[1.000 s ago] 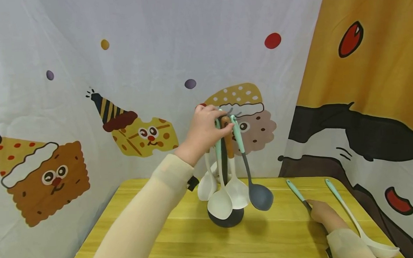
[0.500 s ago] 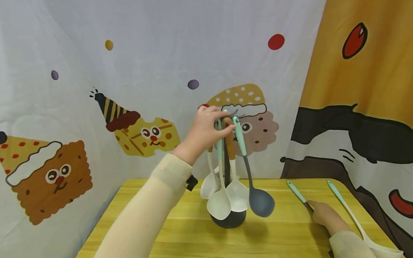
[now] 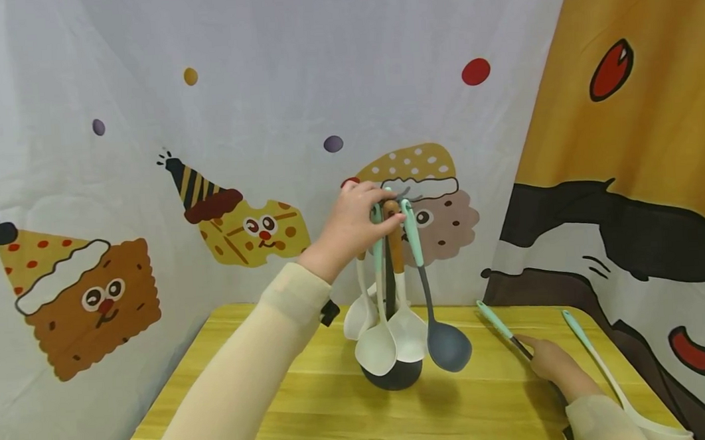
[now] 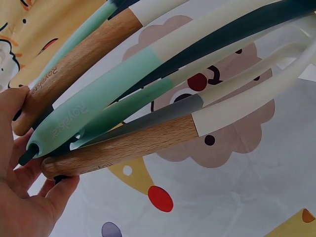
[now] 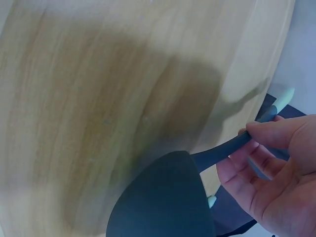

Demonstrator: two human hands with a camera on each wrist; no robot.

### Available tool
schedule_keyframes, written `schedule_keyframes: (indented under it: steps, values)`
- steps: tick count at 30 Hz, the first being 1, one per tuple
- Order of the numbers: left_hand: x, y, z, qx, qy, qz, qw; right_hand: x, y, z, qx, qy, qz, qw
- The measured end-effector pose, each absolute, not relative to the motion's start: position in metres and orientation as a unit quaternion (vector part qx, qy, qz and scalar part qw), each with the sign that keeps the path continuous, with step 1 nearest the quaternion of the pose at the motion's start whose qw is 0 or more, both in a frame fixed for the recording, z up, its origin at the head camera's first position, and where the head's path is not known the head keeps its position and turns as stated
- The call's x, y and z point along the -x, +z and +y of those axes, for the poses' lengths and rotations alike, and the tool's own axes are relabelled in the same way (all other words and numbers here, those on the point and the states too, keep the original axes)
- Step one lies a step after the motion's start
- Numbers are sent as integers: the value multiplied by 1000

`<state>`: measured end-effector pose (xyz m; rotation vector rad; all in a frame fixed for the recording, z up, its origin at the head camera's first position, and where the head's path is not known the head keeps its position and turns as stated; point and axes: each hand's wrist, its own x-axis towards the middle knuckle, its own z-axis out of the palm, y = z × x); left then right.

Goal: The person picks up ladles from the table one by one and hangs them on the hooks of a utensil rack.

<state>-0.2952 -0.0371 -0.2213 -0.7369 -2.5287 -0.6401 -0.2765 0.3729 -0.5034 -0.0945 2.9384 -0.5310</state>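
My left hand (image 3: pixel 355 223) grips the top of a utensil stand, whose dark round base (image 3: pixel 393 377) stands on the table. Its thumb and fingers lie around the hanging handle ends, among them a wooden handle (image 4: pixel 128 145) and a mint handle (image 4: pixel 98 106). White ladles (image 3: pixel 376 348) and a dark grey ladle (image 3: pixel 449 346) hang there. At the right, my right hand (image 3: pixel 554 362) pinches the dark shaft of another ladle (image 5: pixel 163 202) with a mint handle (image 3: pixel 494 319). Its bowl hangs over the table in the right wrist view; my arm hides it in the head view.
A white ladle with a mint handle (image 3: pixel 599 360) lies along the right edge of the wooden table (image 3: pixel 333 427). Behind the table hangs a cloth (image 3: pixel 250 86) printed with cartoon food.
The handle end of the ladle in my right hand has swung slightly up and left. My left hand keeps its grip on the stand. The whole head view has shifted a little.
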Motion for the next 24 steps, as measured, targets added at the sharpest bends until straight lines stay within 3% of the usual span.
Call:
schedule_keyframes:
  steps: [16,24]
  values:
    - [293,-217,-35,257,-198,-922,213,278,-488,343,89,-232,968,25]
    - [294,-217,-35,259,-200,-921,210,277,-478,327,115,-208,971,-32]
